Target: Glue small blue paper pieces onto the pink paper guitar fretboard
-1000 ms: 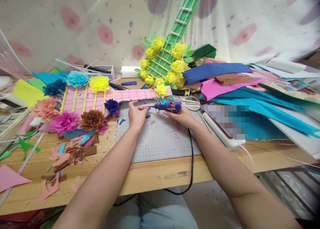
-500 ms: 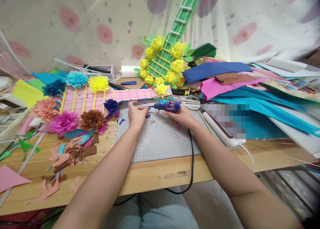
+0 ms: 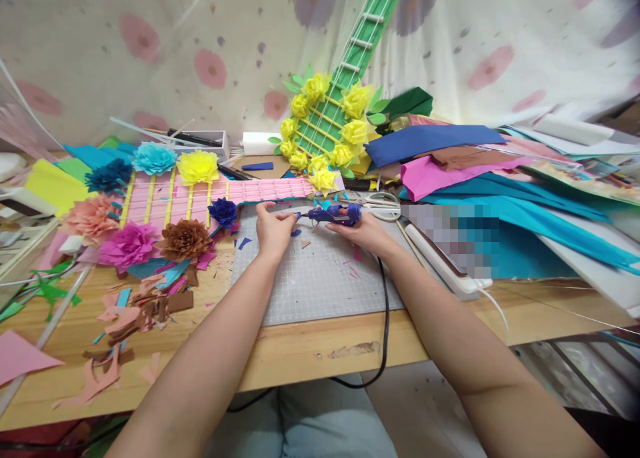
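My right hand [image 3: 363, 229] is wrapped round a blue glue gun [image 3: 334, 214], its nozzle pointing left. Between the thumb and fingertips of my left hand [image 3: 274, 229] is a small dark-blue piece of paper [image 3: 299, 216], mostly covered by the fingers. The nozzle tip is at this piece; whether they touch is too small to tell. Both hands are over the far part of a grey cutting mat [image 3: 310, 291], where blue scraps lie. Left of them rests a pink paper guitar [image 3: 160, 201] edged with crepe flowers, among them a dark-blue flower [image 3: 223, 213].
A green guitar [image 3: 320, 128] with yellow flowers leans at the back. Scissors [image 3: 383, 205] and a white power strip [image 3: 445, 265] lie right of the mat, near stacked coloured paper [image 3: 435, 141]. Brown and peach scraps [image 3: 140, 311] litter the left. A black cord [image 3: 385, 311] hangs over the table edge.
The glue gun and my right hand have shifted very slightly left. My left hand keeps its pinch in the same place.
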Action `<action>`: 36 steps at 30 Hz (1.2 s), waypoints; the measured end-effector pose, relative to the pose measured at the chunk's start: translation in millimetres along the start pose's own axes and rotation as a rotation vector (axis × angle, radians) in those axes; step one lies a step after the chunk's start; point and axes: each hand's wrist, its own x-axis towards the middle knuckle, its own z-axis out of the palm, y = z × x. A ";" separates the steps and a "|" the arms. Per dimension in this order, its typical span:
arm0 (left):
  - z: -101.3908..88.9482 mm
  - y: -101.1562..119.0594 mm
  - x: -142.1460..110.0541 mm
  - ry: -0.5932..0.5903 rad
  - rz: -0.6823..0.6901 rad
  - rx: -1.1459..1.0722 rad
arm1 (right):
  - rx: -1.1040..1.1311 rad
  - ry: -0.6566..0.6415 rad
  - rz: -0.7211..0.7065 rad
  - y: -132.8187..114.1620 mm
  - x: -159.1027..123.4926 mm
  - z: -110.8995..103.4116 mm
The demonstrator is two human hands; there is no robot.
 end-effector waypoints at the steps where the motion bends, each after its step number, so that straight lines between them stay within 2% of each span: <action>1: 0.1 -0.6 0.3 0.000 0.000 -0.005 | -0.005 0.002 -0.003 0.0 0.0 -0.1; 10: 0.1 -4.1 2.9 -0.009 0.016 -0.040 | -0.036 -0.011 0.001 -0.6 -0.1 0.7; 15: 1.4 -2.8 2.7 0.011 0.041 -0.127 | -0.050 0.139 0.081 4.4 4.4 5.3; 21: 3.4 -2.2 0.4 0.005 0.174 -0.138 | -0.059 0.264 0.113 13.0 10.3 9.0; 32: 2.6 -1.0 -2.2 0.019 0.313 -0.147 | -0.329 0.216 0.240 2.0 5.8 3.3; 34: 2.1 1.1 -4.3 0.027 0.375 -0.132 | -0.349 0.195 0.211 0.7 4.0 -0.5; 36: 1.0 5.1 -6.4 0.046 0.439 -0.121 | -0.375 0.172 0.123 -0.8 1.7 -6.8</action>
